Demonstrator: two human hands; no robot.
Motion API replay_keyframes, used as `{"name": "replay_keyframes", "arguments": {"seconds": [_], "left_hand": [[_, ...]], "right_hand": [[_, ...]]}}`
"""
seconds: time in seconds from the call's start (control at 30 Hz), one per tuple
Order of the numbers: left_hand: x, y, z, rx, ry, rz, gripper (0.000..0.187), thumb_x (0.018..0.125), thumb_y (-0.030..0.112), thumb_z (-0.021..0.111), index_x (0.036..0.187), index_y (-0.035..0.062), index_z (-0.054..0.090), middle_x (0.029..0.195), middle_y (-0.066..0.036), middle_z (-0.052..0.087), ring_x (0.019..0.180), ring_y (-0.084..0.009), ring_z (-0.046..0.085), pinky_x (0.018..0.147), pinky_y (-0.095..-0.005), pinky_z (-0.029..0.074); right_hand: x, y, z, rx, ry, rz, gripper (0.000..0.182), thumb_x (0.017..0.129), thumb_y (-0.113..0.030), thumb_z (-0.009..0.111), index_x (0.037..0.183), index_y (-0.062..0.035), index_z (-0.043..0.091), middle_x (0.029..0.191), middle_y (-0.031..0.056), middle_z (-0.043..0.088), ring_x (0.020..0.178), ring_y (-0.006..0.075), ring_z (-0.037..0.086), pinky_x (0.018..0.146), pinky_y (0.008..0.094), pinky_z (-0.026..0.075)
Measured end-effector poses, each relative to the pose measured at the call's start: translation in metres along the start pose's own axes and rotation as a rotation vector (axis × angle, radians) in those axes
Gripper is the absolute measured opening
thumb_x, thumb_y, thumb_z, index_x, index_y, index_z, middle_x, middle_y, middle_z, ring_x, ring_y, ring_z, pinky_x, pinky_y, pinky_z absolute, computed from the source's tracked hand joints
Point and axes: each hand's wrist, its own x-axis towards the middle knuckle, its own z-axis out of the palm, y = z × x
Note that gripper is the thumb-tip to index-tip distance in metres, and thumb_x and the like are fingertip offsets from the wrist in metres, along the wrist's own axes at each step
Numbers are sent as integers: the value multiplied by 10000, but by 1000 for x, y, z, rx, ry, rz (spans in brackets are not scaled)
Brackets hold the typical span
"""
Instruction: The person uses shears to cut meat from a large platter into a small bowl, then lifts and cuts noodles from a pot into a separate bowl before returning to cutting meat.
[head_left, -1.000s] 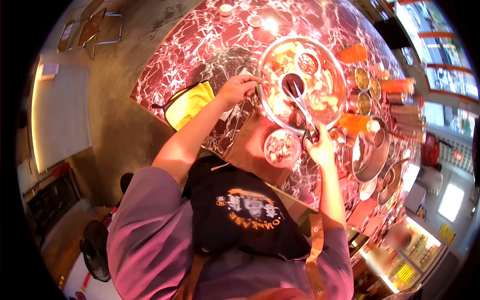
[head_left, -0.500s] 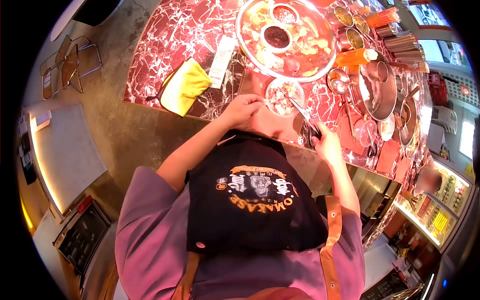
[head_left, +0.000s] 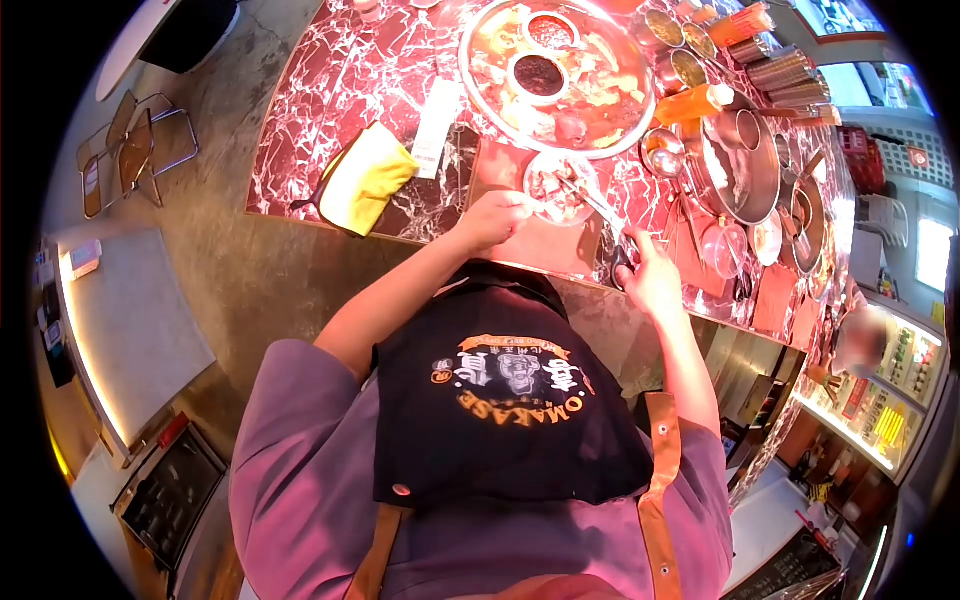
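A small round bowl of cut food pieces (head_left: 552, 192) stands near the front edge of the marbled counter. My left hand (head_left: 497, 218) is at the bowl's left rim, its fingers closed on it or right beside it. In my right hand (head_left: 650, 270) are dark-handled scissors (head_left: 603, 210), their blades reaching left into the bowl among the pieces. Behind the bowl is a large round tray of food (head_left: 600, 140), with two small bowls of dark and red sauce (head_left: 538, 75) in it.
A yellow cloth (head_left: 368, 180) and a white paper strip (head_left: 436, 130) lie left on the counter. To the right are a large metal pan (head_left: 765, 170), a ladle (head_left: 662, 153), orange bottles (head_left: 690, 103) and skewers. Folding chairs (head_left: 130, 145) stand at the far left.
The view has shifted slightly, moving the tray and pans a little left. My left hand has come closer to the bowl's rim. The scissors remain in my right hand with their tips in the bowl.
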Motion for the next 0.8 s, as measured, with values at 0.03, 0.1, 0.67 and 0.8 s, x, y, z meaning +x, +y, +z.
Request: {"name": "replay_keyframes", "arguments": {"seconds": [0.03,0.1,0.67,0.8], "left_hand": [[9,-7,-1,50,-3,26,216,996,144,560,1137,27,674,675,55,496,545,-32,410,473,-210,316],[16,-9,-3,99,-8,54,234,999,144,549,1153,19,672,671,53,494,548,-36,413,476,-217,320],[-24,30,2,-264,66,-288,196,983,96,506,788,116,505,613,7,473,412,-79,349,373,-252,246],[-44,35,-1,-220,11,-304,181,1005,130,506,824,116,513,623,14,472,415,-67,331,370,-240,229]], "right_hand": [[1,7,3,34,-34,8,560,764,-138,719,1300,-163,556,1093,189,674,1001,380,662,888,471,522],[-1,20,8,73,-19,-23,532,762,-55,679,1278,-156,599,1077,210,699,974,384,683,872,469,532],[-30,30,33,-124,248,-178,641,719,-61,747,1329,-161,576,1137,133,632,1040,341,637,867,449,533],[-9,32,48,-108,281,-190,643,733,-49,742,1343,-158,570,1104,130,626,1004,342,639,831,451,540]]}}
